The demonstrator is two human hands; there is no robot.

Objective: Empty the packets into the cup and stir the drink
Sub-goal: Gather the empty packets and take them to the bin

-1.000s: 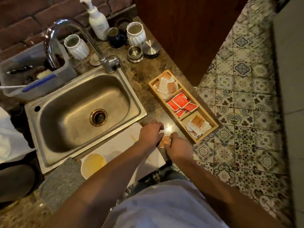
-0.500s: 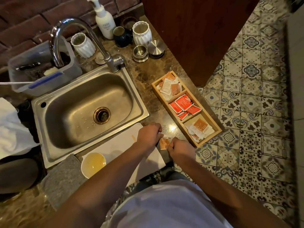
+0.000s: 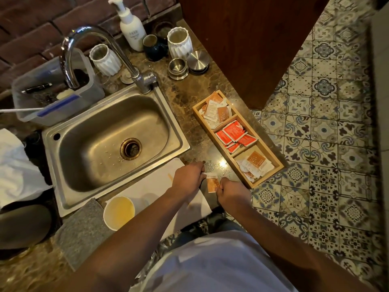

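I pinch a small orange-and-white paper packet [image 3: 211, 183] between my left hand [image 3: 188, 178] and right hand [image 3: 230, 191], above the worktop [image 3: 185, 95]. The white paper cup of yellow drink [image 3: 119, 212] stands at eight o'clock, the wooden three-compartment packet tray [image 3: 273, 164] at two.

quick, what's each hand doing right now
Left hand: pinches the top of the orange packet.
Right hand: grips the same packet's lower right edge.

We are failing to read the print on the orange packet [image 3: 211, 185], its edges hiding under the fingertips of our left hand [image 3: 188, 178] and right hand [image 3: 231, 192]; our forearm is covering part of the cup [image 3: 118, 212] rim.
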